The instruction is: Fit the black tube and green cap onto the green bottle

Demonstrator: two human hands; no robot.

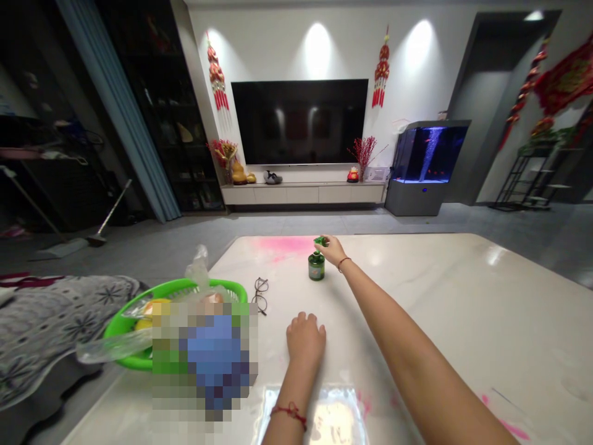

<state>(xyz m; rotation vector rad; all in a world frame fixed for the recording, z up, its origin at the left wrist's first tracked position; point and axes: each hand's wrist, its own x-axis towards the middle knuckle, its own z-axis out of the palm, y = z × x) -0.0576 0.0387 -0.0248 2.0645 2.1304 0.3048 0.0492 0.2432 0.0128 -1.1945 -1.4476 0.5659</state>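
My right hand (331,249) is stretched far over the table, its fingers closed on a small green cap-like piece (319,240). Directly below stands a squat green glass bottle (316,269) with a pale label, upright on the tabletop. Whether the piece touches the bottle's neck I cannot tell. Nearer to me, my left hand (306,337) rests palm down on the table with its fingers curled in, and nothing shows in it. A pair of glasses (260,296) lies to the left of both hands.
At the left sits a bright green plastic basket (227,285) with bags and yellow items, partly blurred out, and a blue thing (215,349) over its front. Pink stains (285,243) mark the pale table (445,296). A shiny clear sheet (338,420) lies near me.
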